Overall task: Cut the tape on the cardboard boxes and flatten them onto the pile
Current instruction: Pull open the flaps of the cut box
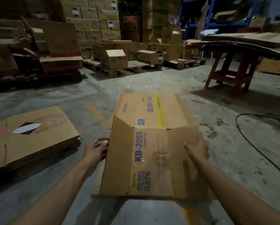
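flattened brown printed cardboard box (152, 151) being held at both side edges above the grey concrete floor (233, 159).
left hand (97, 151) and right hand (197, 149) are each being curled on an edge; carrying left to the stacked flat cardboard pile (32, 140) is judged next.

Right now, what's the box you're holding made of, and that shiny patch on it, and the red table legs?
The box looks like plain brown cardboard, matte, with creased fold lines and printed letters. The shiny patch seems to be clear plastic tape: it glints and the cardboard shows through. The red table legs look like painted wood, judging by their square beams, though I can't be sure.
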A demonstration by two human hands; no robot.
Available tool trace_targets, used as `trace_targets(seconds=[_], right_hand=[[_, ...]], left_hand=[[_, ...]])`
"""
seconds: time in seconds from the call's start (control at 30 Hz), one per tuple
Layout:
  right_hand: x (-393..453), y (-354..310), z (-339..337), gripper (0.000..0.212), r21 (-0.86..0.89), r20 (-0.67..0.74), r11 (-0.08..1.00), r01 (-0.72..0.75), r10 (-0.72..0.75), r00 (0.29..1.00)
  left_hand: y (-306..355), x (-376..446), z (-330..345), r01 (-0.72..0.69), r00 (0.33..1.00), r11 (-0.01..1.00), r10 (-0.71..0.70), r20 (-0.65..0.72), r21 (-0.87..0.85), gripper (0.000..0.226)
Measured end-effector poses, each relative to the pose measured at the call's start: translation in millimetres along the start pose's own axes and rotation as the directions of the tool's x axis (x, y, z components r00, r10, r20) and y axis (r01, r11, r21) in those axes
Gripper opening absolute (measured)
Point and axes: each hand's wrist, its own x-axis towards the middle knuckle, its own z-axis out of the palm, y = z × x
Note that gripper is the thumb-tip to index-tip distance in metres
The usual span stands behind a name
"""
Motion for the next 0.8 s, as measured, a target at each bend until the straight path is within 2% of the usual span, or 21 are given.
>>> trace_targets(seconds=[0.1, 0.2, 0.27, 0.33, 0.43, 0.53, 0.57, 0.63, 0.67, 0.73, 0.77, 0.8], right_hand=[[-1, 7, 11, 0.089, -0.13, 0.214, 0.981, 0.145, -0.115, 0.97], [-3, 15, 21, 0.074, -0.371, 0.371, 0.892, 0.257, -0.112, 0.922], [-6, 22, 27, 0.065, -0.434, 0.415, 0.86, 0.267, -0.073, 0.907], [-8, 30, 32, 0.063, -0.437, 0.473, 0.866, 0.246, -0.011, 0.881], [-18, 36, 45, 0.067, -0.424, 0.665, 0.856, 0.296, 0.073, 0.743], [-26, 42, 59, 0.095, -0.429, 0.698, 0.815, 0.389, 0.026, 0.716], [-36, 32, 55, 0.098, -0.392, 0.709, 0.824, 0.409, -0.013, 0.705], [-53, 17, 54, 0.09, -0.292, 0.736, 0.854, 0.43, -0.087, 0.671], [-63, 7, 53, 0.09, -0.212, 0.772, 0.883, 0.418, -0.111, 0.626], [-83, -14, 50, 0.101, -0.119, 0.885, 0.916, 0.383, -0.077, 0.459], [-92, -24, 49, 0.108, -0.149, 0.924, 0.895, 0.42, -0.025, 0.381], [-100, -33, 50, 0.112, -0.198, 0.94, 0.851, 0.486, 0.024, 0.342]], left_hand=[[-23, 6, 9, 0.076, 0.996, 0.992, -0.071, -0.049, 0.106, 0.033], [-38, 11, 19, 0.105, 0.994, 0.964, -0.092, -0.063, 0.246, 0.048], [-44, 16, 19, 0.123, 0.992, 0.95, -0.113, -0.052, 0.287, 0.055], [-55, 21, 13, 0.164, 0.986, 0.94, -0.161, -0.033, 0.299, 0.057], [-76, 25, 2, 0.229, 0.97, 0.947, -0.242, 0.034, 0.225, 0.06], [-87, 23, 5, 0.258, 0.962, 0.944, -0.271, 0.036, 0.204, 0.061], [-90, 22, 6, 0.277, 0.958, 0.938, -0.286, 0.012, 0.211, 0.064], [-97, 21, 9, 0.351, 0.935, 0.914, -0.353, -0.03, 0.201, 0.071], [-97, 18, 11, 0.402, 0.913, 0.898, -0.408, -0.002, 0.178, 0.074], [-91, 6, 20, 0.45, 0.877, 0.876, -0.471, 0.1, 0.175, 0.079], [-85, 0, 27, 0.46, 0.863, 0.87, -0.485, 0.139, 0.178, 0.083], [-80, -6, 34, 0.474, 0.845, 0.862, -0.503, 0.183, 0.179, 0.088]])
